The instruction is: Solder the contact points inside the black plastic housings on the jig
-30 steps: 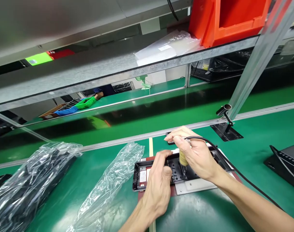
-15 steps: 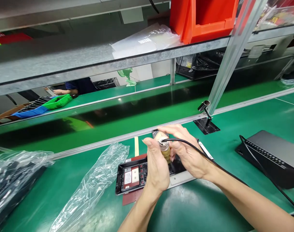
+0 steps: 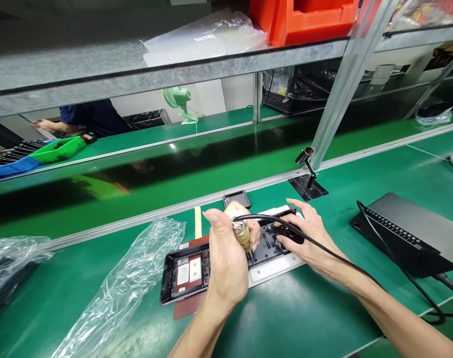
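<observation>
My left hand (image 3: pixel 228 256) is wrapped around a corded electric screwdriver (image 3: pixel 241 233), held upright with its tip down at the black plastic housing (image 3: pixel 263 246). From its top a black cable (image 3: pixel 274 219) runs right, over my right wrist. My right hand (image 3: pixel 308 236) has its fingers spread on the right end of the housing, around a dark part inside it. A white strip (image 3: pixel 273 268) lies along the housing's near edge. Under the left end, a dark red board (image 3: pixel 187 307) shows. My left hand covers the housing's middle.
A small black tray (image 3: pixel 237 200) with tiny pieces sits behind the housing. Clear plastic wrap (image 3: pixel 125 283) lies left. A black holder (image 3: pixel 306 158) stands near the metal post (image 3: pixel 347 89). At right is a grey-black device (image 3: pixel 408 231). A metal shelf (image 3: pixel 174 74) crosses above.
My right hand has left the screwdriver and moved right onto the housing, its fingers spreading. My left hand keeps the screwdriver. The view has shifted, showing the small black tray more fully.
</observation>
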A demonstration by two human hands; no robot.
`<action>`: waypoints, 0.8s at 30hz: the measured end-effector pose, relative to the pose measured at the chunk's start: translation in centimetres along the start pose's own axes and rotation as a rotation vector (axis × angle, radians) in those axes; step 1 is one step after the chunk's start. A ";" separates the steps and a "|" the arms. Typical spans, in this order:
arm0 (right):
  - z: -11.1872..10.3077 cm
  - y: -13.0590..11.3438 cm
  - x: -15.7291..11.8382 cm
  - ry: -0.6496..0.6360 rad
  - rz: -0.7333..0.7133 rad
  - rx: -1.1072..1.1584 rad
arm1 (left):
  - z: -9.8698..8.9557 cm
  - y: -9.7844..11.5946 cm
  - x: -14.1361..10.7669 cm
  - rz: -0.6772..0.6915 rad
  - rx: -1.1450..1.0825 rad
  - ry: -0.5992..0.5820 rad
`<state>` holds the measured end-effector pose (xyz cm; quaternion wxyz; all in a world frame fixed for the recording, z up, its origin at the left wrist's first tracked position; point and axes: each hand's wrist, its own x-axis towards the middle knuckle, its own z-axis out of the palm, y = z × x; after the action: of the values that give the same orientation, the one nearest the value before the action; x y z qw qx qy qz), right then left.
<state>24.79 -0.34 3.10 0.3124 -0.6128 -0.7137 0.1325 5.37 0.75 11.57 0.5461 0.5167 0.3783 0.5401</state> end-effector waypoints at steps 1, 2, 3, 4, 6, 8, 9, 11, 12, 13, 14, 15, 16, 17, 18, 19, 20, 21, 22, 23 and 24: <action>0.1 0.0 0.0 0.006 0.025 0.011 | 0.0 0.0 0.0 -0.008 0.004 0.002; 0.1 -0.1 -0.1 0.015 0.046 0.018 | 0.0 0.1 0.0 -0.012 0.005 0.005; 0.2 -0.2 -0.1 0.026 0.064 0.019 | 0.1 0.1 -0.1 -0.013 0.006 0.006; 0.2 -0.2 -0.1 0.033 0.076 0.014 | 0.1 0.1 -0.1 -0.011 0.007 0.006; 0.2 -0.3 -0.1 0.015 0.084 0.006 | 0.1 0.0 0.0 -0.005 0.005 0.002; 0.1 -0.4 0.0 -0.019 0.087 0.002 | 0.1 0.0 0.0 -0.002 0.003 0.001; 0.1 -0.4 0.0 -0.031 0.091 0.000 | 0.1 0.0 0.0 -0.005 0.004 0.000; 0.2 -0.2 0.1 -0.039 0.090 -0.008 | 0.1 0.1 0.0 -0.011 0.007 -0.002; 0.2 -0.1 0.2 -0.038 0.084 -0.014 | 0.1 0.1 0.0 -0.010 0.009 -0.003; 0.3 0.1 0.2 -0.036 0.075 -0.018 | 0.1 0.1 0.0 -0.008 0.013 -0.003; 0.4 0.2 0.2 -0.033 0.063 -0.020 | 0.1 0.1 0.0 -0.004 0.017 -0.003; 0.4 0.4 0.2 -0.032 0.050 -0.021 | 0.1 0.1 0.0 0.000 0.021 -0.003; 0.5 0.5 0.2 -0.030 0.037 -0.021 | 0.1 0.0 0.0 0.004 0.026 0.001; 0.5 0.6 0.2 -0.029 0.027 -0.019 | 0.0 0.0 0.0 0.005 0.030 0.002; 0.5 0.6 0.2 -0.030 0.017 -0.018 | 0.0 0.0 0.0 0.006 0.034 0.003; 0.5 0.6 0.2 -0.030 0.010 -0.016 | 0.0 0.0 0.0 0.007 0.038 0.002; 0.5 0.5 0.2 -0.032 0.005 -0.015 | 0.0 0.0 0.0 0.008 0.039 0.000; 0.5 0.5 0.2 -0.036 0.002 -0.012 | 0.0 0.0 0.0 0.008 0.039 -0.004; 0.5 0.4 0.2 -0.043 0.002 -0.009 | 0.1 0.1 0.0 0.006 0.038 -0.007; 0.4 0.4 0.3 -0.049 0.004 -0.007 | 0.1 0.1 0.0 0.005 0.035 -0.010; 0.4 0.4 0.3 -0.052 0.006 -0.006 | 0.1 0.1 -0.1 0.005 0.033 -0.009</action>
<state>24.80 0.09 2.64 0.2914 -0.6123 -0.7200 0.1472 5.42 0.66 11.63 0.5379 0.5291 0.3833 0.5328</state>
